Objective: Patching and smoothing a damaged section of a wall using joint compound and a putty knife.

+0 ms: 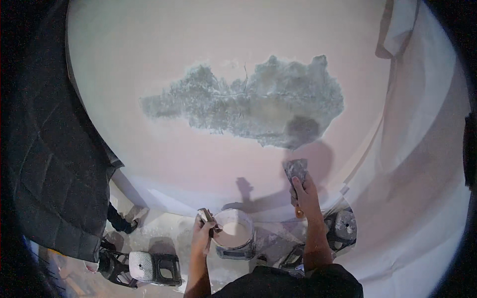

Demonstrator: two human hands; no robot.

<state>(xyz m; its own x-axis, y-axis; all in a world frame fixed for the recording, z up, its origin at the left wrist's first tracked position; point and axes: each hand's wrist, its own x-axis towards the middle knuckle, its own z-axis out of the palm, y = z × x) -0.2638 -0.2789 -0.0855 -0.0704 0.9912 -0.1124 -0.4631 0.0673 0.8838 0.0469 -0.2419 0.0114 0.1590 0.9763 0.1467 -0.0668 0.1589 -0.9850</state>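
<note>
My right hand (308, 196) is closed around the handle of a putty knife (296, 170). Its wide grey, smeared blade points up at the wall, below the bare patch. An orange-brown handle end shows under the fist. My left hand (201, 237) is closed on a small flat tool with a pale end (205, 215), which looks like a scraper. That hand is at the left side of a round bucket (251, 229) of whitish paste (234, 233); whether it touches the rim I cannot tell. Ahead, a ragged grey patch (268, 107) with thin cracks interrupts the pale wall (198, 154).
A dark stool-like support (236, 253) is under the bucket. Black stools stand at lower left, one with a whitish seat (141, 266), and at right (344, 226). Dark sheeting (49, 174) hangs left; pale sheeting (417, 174) hangs right. Another person's dark-clothed leg (117, 218) shows at left.
</note>
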